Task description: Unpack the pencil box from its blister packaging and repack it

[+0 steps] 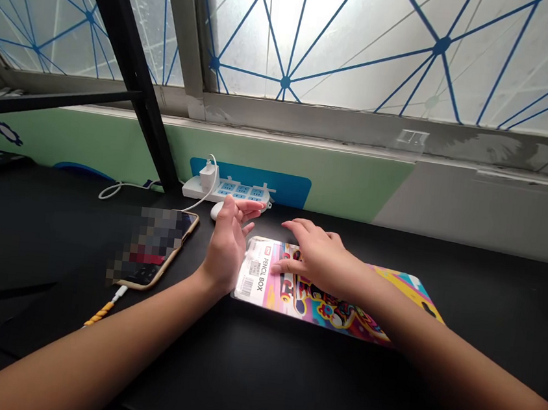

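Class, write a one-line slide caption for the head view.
Right hand rests flat on a colourful pencil box on a black desk, left hand open beside its end.

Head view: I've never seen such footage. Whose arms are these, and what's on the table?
There is no machine here: the one picture comes from a camera worn on a person's head, looking down at their own bare arms. On the black table lies a colourful pencil box. The right hand rests on it; the left hand stands open at its left end, gripping nothing. Left of that lies a phone on a cable; a white power strip sits by the wall.
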Available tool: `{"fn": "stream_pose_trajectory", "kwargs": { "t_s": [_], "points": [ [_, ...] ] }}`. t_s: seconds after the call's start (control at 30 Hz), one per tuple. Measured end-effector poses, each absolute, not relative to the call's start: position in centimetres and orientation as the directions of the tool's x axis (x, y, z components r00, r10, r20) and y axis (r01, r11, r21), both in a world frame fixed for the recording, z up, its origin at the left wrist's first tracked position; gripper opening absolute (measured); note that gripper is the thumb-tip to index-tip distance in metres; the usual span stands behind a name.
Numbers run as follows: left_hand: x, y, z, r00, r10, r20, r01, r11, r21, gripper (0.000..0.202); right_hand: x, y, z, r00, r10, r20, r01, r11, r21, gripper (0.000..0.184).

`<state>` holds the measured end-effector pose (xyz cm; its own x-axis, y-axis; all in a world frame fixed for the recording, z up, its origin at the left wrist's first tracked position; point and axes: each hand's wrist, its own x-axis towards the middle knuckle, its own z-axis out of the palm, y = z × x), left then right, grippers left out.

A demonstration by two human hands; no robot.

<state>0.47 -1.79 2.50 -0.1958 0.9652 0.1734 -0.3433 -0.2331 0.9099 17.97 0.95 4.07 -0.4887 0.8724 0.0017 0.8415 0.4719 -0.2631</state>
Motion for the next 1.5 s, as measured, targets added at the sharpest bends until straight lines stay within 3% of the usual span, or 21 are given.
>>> {"fn": "stream_pose_trajectory", "kwargs": {
  "t_s": [0.13, 0.27, 0.33, 0.37, 0.47, 0.63, 0.8, 0.93, 1.1, 1.27, 1.5],
  "points": [
    [0.2, -1.5, 2.3, -0.19, 0.968, 0.162, -0.326, -0.218, 0.92, 0.059, 23.0, -0.2, 3.3, -0.437, 0.887, 0.147, 0.845, 0.461, -0.271, 0.076],
    [0.1, -1.4, 2.1, -0.167, 0.969, 0.182, -0.313, -0.227, 0.922, 0.058, 31.7, -1.0, 1.4, -0.141, 0.969, 0.204, 0.827, 0.228, -0.513, 0.067],
    [0.3, -1.5, 2.0, -0.155, 0.968, 0.199, -0.31, -0.239, 0.92, 0.057, 34.9, -1.2, 0.3, 0.089, 0.993, 0.079, 0.652, 0.001, -0.758, 0.058],
    [0.4, -1.6, 1.9, -0.151, 0.967, 0.205, -0.31, -0.243, 0.919, 0.057, 35.7, -1.2, -0.1, 0.12, 0.993, 0.012, 0.51, -0.051, -0.858, 0.055],
    [0.8, -1.9, 1.9, -0.151, 0.967, 0.207, -0.306, -0.245, 0.92, 0.058, 35.6, -1.3, -0.7, 0.114, 0.993, -0.03, 0.189, -0.051, -0.981, 0.057],
    [1.0, -2.0, 1.8, -0.165, 0.962, 0.218, -0.291, -0.258, 0.921, 0.053, 33.5, -1.8, -0.9, 0.07, 0.996, 0.046, 0.212, 0.031, -0.977, 0.057],
    [0.5, -1.1, 1.2, -0.169, 0.98, 0.101, -0.207, -0.135, 0.969, 0.019, 33.5, -2.1, 0.0, 0.128, 0.99, -0.062, 0.23, -0.091, -0.969, 0.051],
    [0.5, -0.7, 0.8, -0.15, 0.987, -0.05, -0.159, 0.026, 0.987, 0.044, 33.3, -2.3, 0.7, 0.093, 0.989, -0.111, 0.314, -0.135, -0.94, 0.046],
    [0.9, -0.8, 0.9, -0.098, 0.993, -0.061, -0.228, 0.037, 0.973, 0.049, 33.5, -2.3, 0.7, 0.002, 0.997, -0.074, 0.48, -0.066, -0.875, 0.047],
    [0.9, -1.0, 1.1, -0.04, 0.98, -0.195, -0.363, 0.167, 0.917, 0.042, 33.7, -2.5, 1.1, -0.201, 0.973, -0.115, 0.636, 0.041, -0.771, 0.043],
    [0.8, -0.8, 0.8, -0.035, 0.959, -0.283, -0.314, 0.258, 0.914, 0.024, 34.1, -2.5, 1.1, -0.245, 0.966, -0.088, 0.712, 0.118, -0.693, 0.045]
  ]
}}
